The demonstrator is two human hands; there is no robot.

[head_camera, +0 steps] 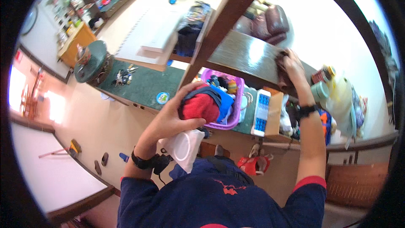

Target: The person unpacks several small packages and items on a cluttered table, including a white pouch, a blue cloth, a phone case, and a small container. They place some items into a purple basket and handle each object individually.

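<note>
My left hand (167, 117) is wrapped around a rolled red cloth (201, 106) with a dark blue band, held in front of a purple plastic basket (239, 114). Inside the basket are a blue cloth (225, 101) and several small, colourful items. A white item with a ring shape (182, 150) shows just below my left hand. My right hand (293, 66) reaches to the right end of a glossy dark shelf (243, 53), fingers bent at a blurred dark brown patch (282, 69); whether it grips something there is unclear.
A blue-and-white box (262, 112) and an open cardboard box (273, 114) stand right of the basket. Keys (124, 76) and a round tub (163, 98) lie on the green counter (148, 82). A wooden post (218, 28) rises ahead. Jars and bags (338, 104) crowd the right.
</note>
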